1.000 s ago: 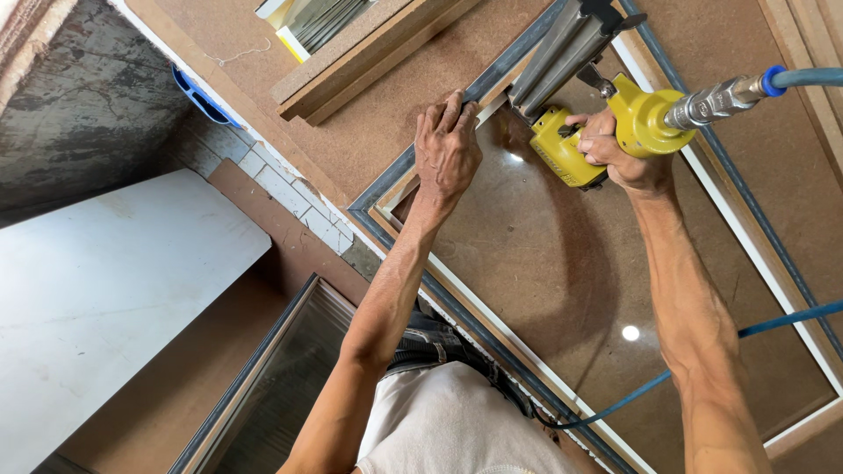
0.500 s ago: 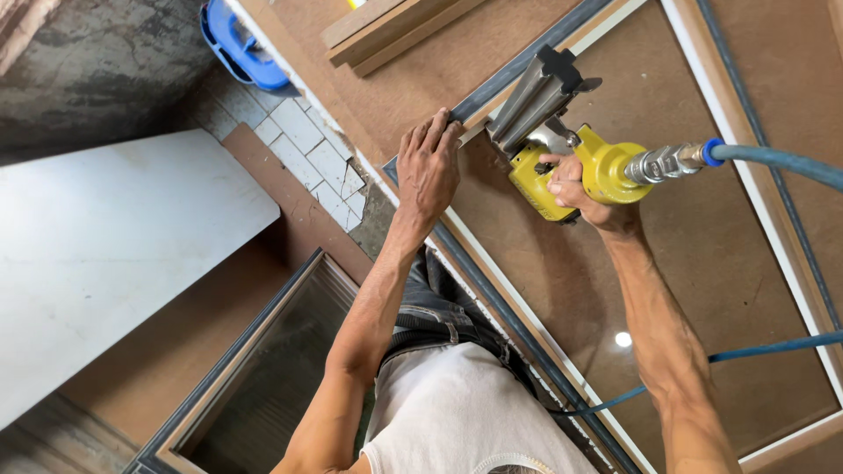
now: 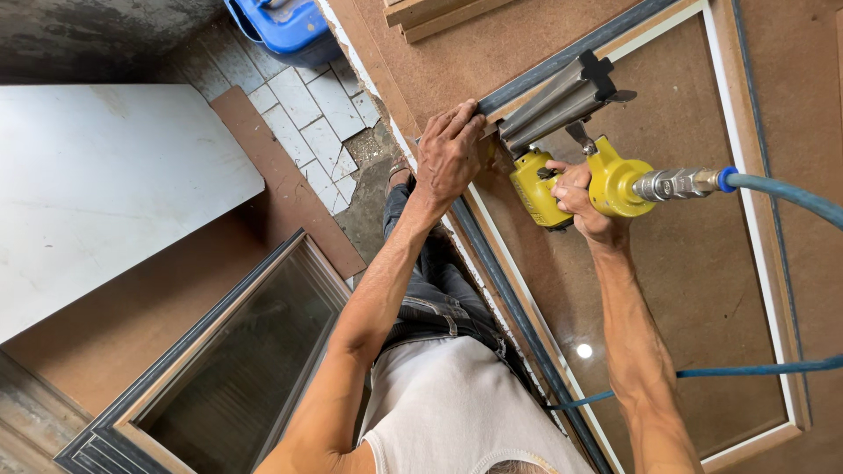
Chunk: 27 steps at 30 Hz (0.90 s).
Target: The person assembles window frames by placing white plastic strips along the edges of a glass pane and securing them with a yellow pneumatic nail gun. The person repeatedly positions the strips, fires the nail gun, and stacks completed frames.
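Note:
My right hand [image 3: 580,197] grips the handle of a yellow pneumatic nail gun [image 3: 575,132], its grey magazine angled up to the right and its nose down at the corner of a picture frame [image 3: 518,307]. My left hand [image 3: 450,151] lies flat with fingers spread, pressing on that grey moulded frame corner just left of the gun's nose. The frame is grey with a white inner strip and holds a brown backing board [image 3: 702,290] that shines with a light's reflection. A blue air hose [image 3: 781,197] runs from the gun's metal fitting off to the right.
The frame lies on a brown board worktop [image 3: 413,61]. Wooden strips [image 3: 439,13] sit at the top. On the floor are a second framed glass panel [image 3: 228,369], a white board [image 3: 105,193], a blue tub [image 3: 281,26] and grey tiles. A second blue hose [image 3: 755,369] crosses the frame.
The view has shifted, bringing the hands and gun lower and more central. The nail gun has stayed at the frame corner; my left hand has stayed pressed beside its nose.

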{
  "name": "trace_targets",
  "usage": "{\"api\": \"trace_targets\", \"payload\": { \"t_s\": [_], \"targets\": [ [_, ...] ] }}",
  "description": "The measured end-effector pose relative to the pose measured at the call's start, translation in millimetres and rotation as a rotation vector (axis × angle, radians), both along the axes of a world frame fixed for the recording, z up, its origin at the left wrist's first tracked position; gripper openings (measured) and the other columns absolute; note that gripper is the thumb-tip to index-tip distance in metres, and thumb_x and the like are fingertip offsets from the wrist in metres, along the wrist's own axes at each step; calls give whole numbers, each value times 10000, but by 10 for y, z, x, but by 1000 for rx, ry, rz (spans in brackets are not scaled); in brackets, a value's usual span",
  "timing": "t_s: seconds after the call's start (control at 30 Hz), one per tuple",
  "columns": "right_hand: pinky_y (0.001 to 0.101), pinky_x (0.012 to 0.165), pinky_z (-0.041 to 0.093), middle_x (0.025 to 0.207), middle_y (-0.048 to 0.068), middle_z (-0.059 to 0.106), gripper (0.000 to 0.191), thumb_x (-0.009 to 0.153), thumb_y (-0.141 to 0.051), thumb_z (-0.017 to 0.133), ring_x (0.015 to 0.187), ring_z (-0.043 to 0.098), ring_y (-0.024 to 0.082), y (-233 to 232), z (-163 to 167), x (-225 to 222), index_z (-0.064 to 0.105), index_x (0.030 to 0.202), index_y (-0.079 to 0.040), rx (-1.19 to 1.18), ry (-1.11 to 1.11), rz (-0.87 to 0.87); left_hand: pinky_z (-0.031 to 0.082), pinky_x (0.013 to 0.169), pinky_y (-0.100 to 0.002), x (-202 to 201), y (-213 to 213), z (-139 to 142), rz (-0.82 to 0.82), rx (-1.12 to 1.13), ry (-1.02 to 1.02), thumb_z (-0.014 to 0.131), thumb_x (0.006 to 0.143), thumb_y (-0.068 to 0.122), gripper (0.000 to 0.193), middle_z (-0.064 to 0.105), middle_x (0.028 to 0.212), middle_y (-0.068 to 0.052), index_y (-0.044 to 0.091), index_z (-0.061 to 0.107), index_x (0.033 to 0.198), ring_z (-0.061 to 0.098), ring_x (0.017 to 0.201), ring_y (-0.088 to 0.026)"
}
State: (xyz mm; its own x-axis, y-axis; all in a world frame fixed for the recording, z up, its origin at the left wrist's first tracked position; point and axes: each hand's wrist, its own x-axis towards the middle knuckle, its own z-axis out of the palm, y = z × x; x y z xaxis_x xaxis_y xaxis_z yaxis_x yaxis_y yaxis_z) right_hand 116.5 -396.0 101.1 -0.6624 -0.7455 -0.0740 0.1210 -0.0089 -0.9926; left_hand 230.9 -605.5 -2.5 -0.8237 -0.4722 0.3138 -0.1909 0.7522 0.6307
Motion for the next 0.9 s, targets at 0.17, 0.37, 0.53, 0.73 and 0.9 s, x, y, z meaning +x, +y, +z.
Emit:
{"api": "trace_targets", "payload": {
  "t_s": [0.17,0.37,0.53,0.73,0.9],
  "targets": [
    [532,1153,504,741,18,544,179,895,26,642,730,553,138,41,-14,14,549,795,-89,-14,-18,-16,516,1073,-414,-16,-32,40,6,-32,11,624,904,-54,307,679,1328,-173,7,743,1180,647,1257,-309],
    [532,1161,470,726,16,547,183,855,42,645,726,578,135,209,-47,182,533,876,-101,-54,-86,-99,513,1068,-435,30,-75,253,-19,58,59,663,848,-52,288,688,1307,-187,-15,733,1125,657,1227,-339],
    [562,1228,445,696,18,524,215,897,44,648,711,583,155,864,-214,686,522,828,-116,-173,-98,-267,534,1004,-398,54,-118,265,-59,-43,76,738,921,58,222,707,1291,-115,72,736,1143,663,1182,-279],
    [572,1057,480,660,60,604,207,682,6,637,696,643,216,2280,-223,1821,571,840,-111,-263,-176,-1073,490,621,-341,-8,-312,88,-160,-291,26,700,1000,230,195,633,701,-12,111,653,852,551,612,-129],
    [599,1081,533,667,59,526,83,707,-69,617,695,574,228,3983,-134,2931,555,739,-114,-620,-105,-1653,488,575,-402,13,-267,157,-63,-538,-149,760,949,329,308,696,725,-112,72,712,786,633,606,-237]
  ]
}}
